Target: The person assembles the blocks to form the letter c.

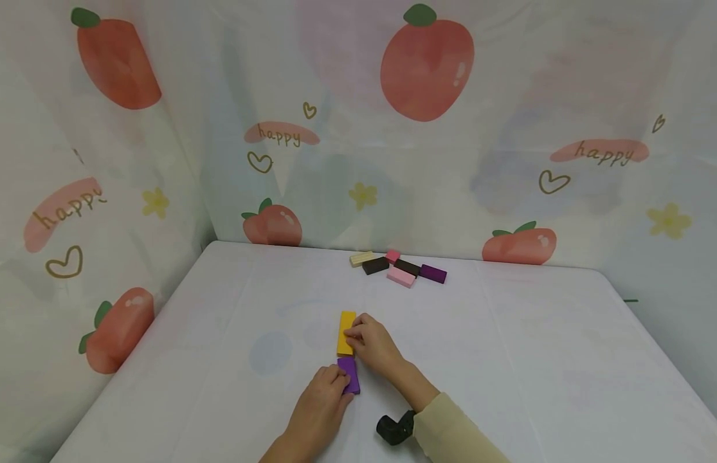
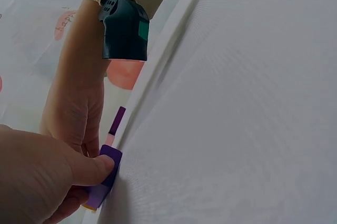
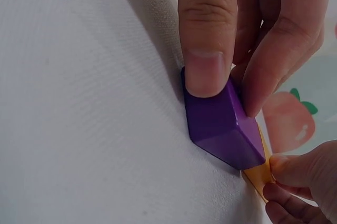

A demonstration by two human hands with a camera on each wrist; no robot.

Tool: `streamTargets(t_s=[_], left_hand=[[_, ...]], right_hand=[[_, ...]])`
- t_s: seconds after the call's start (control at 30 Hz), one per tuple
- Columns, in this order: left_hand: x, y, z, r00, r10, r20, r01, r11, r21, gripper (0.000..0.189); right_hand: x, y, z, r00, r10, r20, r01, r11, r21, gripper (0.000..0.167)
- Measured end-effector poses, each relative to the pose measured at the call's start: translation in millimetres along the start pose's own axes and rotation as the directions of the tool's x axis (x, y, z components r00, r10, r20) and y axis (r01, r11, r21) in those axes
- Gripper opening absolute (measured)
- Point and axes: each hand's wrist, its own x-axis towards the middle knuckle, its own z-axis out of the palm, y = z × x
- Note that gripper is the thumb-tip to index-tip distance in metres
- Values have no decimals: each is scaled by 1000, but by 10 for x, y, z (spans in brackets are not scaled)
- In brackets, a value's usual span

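A yellow block (image 1: pixel 345 325) lies lengthwise on the white table, and a purple block (image 1: pixel 348 367) lies end to end with it on the near side. My left hand (image 1: pixel 319 408) pinches the purple block, thumb on one side and fingers on the other; the left wrist view shows that thumb (image 2: pixel 95 170) pressed on it. My right hand (image 1: pixel 377 345) holds the yellow block by its right side between thumb and fingertips. In the right wrist view, the purple block (image 3: pixel 224 124) stands large in front, partly hiding the yellow block (image 3: pixel 258 174).
Toward the table's back edge lies a loose group: a cream block (image 1: pixel 361 258), two dark brown blocks (image 1: pixel 375 265), a red-pink block (image 1: pixel 393 256), a light pink block (image 1: pixel 401 277) and a dark purple block (image 1: pixel 433 274). A black wrist camera (image 1: pixel 395 429) sits by the right sleeve.
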Motion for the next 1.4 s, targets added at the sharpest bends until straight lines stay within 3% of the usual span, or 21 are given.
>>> streamTargets(t_s=[0.37, 0.87, 1.4], left_hand=[[-5, -46, 33, 998, 32, -58, -34, 999, -30, 22], [-2, -29, 51, 998, 1, -68, -3, 1000, -30, 23], [-6, -52, 67, 995, 36, -92, -38, 999, -25, 24]], right_hand=[[4, -5, 3, 1000, 3, -1, -3, 1000, -8, 18], [3, -8, -2, 1000, 4, -5, -4, 1000, -7, 18], [3, 0, -4, 1000, -3, -1, 3, 1000, 0, 18]])
